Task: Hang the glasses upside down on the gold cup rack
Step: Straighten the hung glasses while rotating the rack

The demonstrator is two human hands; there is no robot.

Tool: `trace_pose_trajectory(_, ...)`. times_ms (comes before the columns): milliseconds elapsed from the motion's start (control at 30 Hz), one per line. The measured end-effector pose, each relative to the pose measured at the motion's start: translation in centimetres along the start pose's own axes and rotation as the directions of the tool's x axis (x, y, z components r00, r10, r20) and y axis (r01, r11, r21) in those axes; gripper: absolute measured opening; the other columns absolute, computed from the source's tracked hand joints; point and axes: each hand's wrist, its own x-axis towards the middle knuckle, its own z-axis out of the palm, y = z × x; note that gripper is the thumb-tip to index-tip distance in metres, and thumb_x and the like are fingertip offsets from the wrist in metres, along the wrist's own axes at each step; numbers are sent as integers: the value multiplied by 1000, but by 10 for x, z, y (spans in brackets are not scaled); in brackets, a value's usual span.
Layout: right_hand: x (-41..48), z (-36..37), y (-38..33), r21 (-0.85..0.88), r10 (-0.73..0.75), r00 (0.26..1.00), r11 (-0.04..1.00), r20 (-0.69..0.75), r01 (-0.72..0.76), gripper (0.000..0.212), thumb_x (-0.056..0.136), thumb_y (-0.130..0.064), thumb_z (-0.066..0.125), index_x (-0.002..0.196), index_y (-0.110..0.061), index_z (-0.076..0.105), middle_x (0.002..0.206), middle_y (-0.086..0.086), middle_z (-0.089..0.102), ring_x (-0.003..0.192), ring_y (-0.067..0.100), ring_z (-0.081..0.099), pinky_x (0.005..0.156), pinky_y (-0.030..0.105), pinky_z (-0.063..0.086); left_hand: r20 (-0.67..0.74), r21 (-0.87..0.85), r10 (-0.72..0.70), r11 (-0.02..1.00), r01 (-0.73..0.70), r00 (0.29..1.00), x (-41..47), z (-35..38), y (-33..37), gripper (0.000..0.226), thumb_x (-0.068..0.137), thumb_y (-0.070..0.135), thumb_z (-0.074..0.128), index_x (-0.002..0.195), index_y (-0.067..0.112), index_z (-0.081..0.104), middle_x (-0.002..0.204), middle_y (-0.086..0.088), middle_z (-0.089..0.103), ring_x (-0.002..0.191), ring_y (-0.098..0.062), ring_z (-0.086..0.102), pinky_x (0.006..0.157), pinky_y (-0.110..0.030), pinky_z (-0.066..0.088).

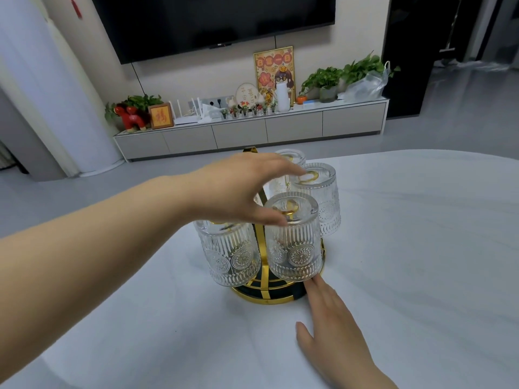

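The gold cup rack [265,296] stands on the white table with several clear patterned glasses hanging upside down on its arms. The nearest glass [293,242] hangs at the front, another glass [230,256] to its left, a third glass [320,195] at the right rear, and one more glass [290,157] shows behind. My left hand [238,189] hovers above the rack with straight fingers spread, its thumb tip by the nearest glass's upturned base. My right hand [334,329] lies flat on the table, fingertips touching the rack's round base.
The white table [421,262] spreads wide to the right and towards me. Beyond it is grey floor, then a long low TV cabinet [252,133] with plants, frames and ornaments under a wall-mounted screen. A white column stands at the far left.
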Motion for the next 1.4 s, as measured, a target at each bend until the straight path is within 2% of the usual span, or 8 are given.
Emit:
trace_pose_trajectory(167,-1,2,-5,-26,18,1000,999,18,-18,73,86,-29,43,141,-26,-5,154,-8,-9,141,8,0,115,24,9,-321,-222,-157,971,87,934,-39,5,-11,45,79,30,56,120,37,39,111,26,42,105,4,42,87,-7,28)
trace_pose_trajectory(300,-2,3,-10,-38,21,999,999,36,-20,75,87,-29,43,141,-23,-8,154,-7,-9,141,8,-1,115,23,8,-513,-434,-415,881,190,752,-67,37,-17,40,77,20,62,114,27,50,100,28,46,96,9,44,80,6,27)
trace_pose_trajectory(433,-3,4,-13,-59,32,999,998,35,-30,75,87,-30,42,140,-21,-10,155,-5,-7,142,8,-1,115,24,5,-415,-643,-639,710,289,647,-78,76,-12,70,64,26,74,123,31,36,118,9,45,104,-4,44,80,-2,30)
trace_pose_trajectory(600,-5,7,-14,-77,14,1000,997,24,-12,73,87,-31,41,140,-21,-9,155,-6,-3,141,7,1,114,22,5,-299,-749,-741,573,334,602,-69,99,-2,93,56,32,79,132,30,26,135,2,42,114,-13,41,91,-27,35)
trace_pose_trajectory(800,-5,10,-12,-85,9,1000,996,12,-8,74,87,-32,41,140,-23,-9,155,-8,-2,141,7,2,114,21,8,-328,-763,-757,565,314,565,-67,104,-6,85,55,28,80,125,28,31,107,13,42,98,-8,44,73,-8,33)
trace_pose_trajectory(1100,-5,11,-11,-98,1,1000,995,-1,-1,74,86,-33,42,140,-24,-8,155,-7,0,141,7,5,114,22,8,-326,-776,-756,557,295,568,-71,105,-7,84,56,27,79,124,31,29,108,16,40,98,-5,43,62,-2,33)
trace_pose_trajectory(1333,-5,11,-11,-106,17,1000,994,4,-16,75,86,-33,42,140,-24,-9,155,-5,-3,141,9,4,114,22,7,-255,-807,-763,506,303,594,-80,108,-8,99,51,40,77,132,32,21,119,17,34,109,-5,37,89,-25,35)
trace_pose_trajectory(1400,-5,11,-11,-102,21,1000,995,5,-21,75,86,-33,42,140,-24,-9,155,-5,-3,141,9,4,114,23,7,-254,-831,-779,479,283,574,-85,108,-10,94,51,46,69,132,30,24,119,16,36,108,-6,39,90,-21,32)
